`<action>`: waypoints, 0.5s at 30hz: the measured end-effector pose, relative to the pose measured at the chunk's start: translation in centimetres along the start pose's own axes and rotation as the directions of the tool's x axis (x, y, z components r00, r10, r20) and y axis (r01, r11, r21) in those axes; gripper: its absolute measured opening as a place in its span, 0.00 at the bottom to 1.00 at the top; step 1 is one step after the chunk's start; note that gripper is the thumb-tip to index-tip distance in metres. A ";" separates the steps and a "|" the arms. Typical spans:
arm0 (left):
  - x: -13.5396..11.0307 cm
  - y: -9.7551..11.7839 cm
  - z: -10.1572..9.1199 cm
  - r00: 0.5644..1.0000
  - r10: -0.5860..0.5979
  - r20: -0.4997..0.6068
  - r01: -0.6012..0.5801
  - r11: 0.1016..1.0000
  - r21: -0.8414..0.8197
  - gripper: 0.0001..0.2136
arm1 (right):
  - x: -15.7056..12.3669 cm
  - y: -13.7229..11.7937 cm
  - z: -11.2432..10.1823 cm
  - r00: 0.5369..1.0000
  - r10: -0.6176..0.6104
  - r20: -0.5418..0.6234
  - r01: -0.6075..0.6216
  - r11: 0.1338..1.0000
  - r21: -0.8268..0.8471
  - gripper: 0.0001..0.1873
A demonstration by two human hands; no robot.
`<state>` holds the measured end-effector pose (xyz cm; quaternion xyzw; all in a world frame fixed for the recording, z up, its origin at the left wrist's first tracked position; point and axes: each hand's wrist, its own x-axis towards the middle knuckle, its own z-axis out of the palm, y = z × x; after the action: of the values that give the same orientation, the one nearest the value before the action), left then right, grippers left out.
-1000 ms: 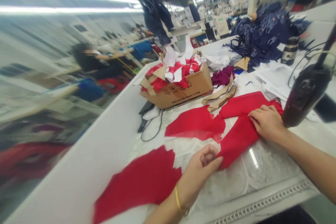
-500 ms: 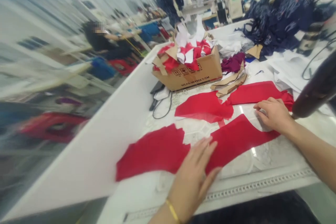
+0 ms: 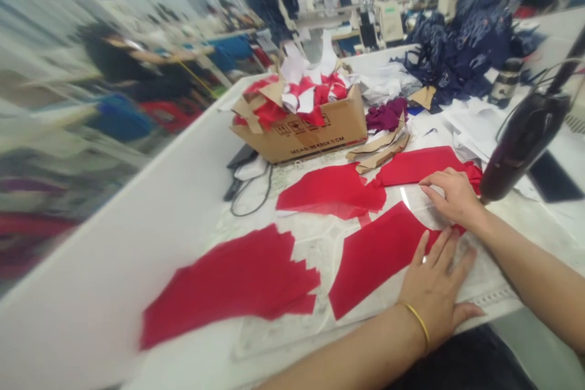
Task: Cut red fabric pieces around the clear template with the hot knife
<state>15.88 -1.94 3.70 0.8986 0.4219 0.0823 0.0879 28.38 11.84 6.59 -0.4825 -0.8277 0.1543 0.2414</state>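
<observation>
Red cut fabric panels (image 3: 379, 262) lie flat on a white cutting table (image 3: 137, 213), four in view. The near panel sits under both hands; a second (image 3: 331, 191) lies just far of it, a third (image 3: 425, 166) at far right, and the largest (image 3: 228, 286) at near left, with a jagged edge. The cloth appears thin, light and limp, so it will likely drape and shift easily; lifting by a broad edge with both hands seems safest.

Neither hand grasps. The left hand (image 3: 434, 292), with a gold bangle (image 3: 417, 320), lies open, fingers spread, at the near panel's right end. The right hand (image 3: 450, 198) rests open, fingertips pressing down, at that panel's far right corner.

A dark clothes iron (image 3: 525, 140) stands just right of the right hand. Far of the panels sit a cardboard box (image 3: 301, 134) of red and white scraps and tan paper patterns (image 3: 379, 152).
</observation>
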 end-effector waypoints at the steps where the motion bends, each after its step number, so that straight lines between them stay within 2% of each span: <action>1: 0.4 0.1 0.1 1.000 -0.005 -0.003 0.005 1.000 -0.002 0.39 | 0.0 0.0 0.0 1.000 0.000 0.000 0.000 1.000 0.006 0.11; 4: 1.1 0.6 0.9 1.000 -0.004 -0.011 0.004 1.000 -0.022 0.43 | -0.1 -0.2 -0.1 1.000 0.004 0.003 -0.004 1.000 0.020 0.10; 9: 0.9 1.0 1.9 0.997 0.073 -0.039 -0.075 0.996 -0.054 0.45 | -0.2 -0.3 -0.2 1.000 -0.004 0.009 0.004 0.999 0.041 0.10; 15: -1.7 -0.2 0.0 0.982 0.160 -0.095 -0.161 0.987 -0.006 0.39 | -0.4 -0.4 0.0 0.999 -0.014 0.039 0.014 1.000 0.004 0.09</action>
<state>14.63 -3.16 3.55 0.9242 0.3511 0.1344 0.0671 28.28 11.29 6.70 -0.4732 -0.8353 0.1637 0.2272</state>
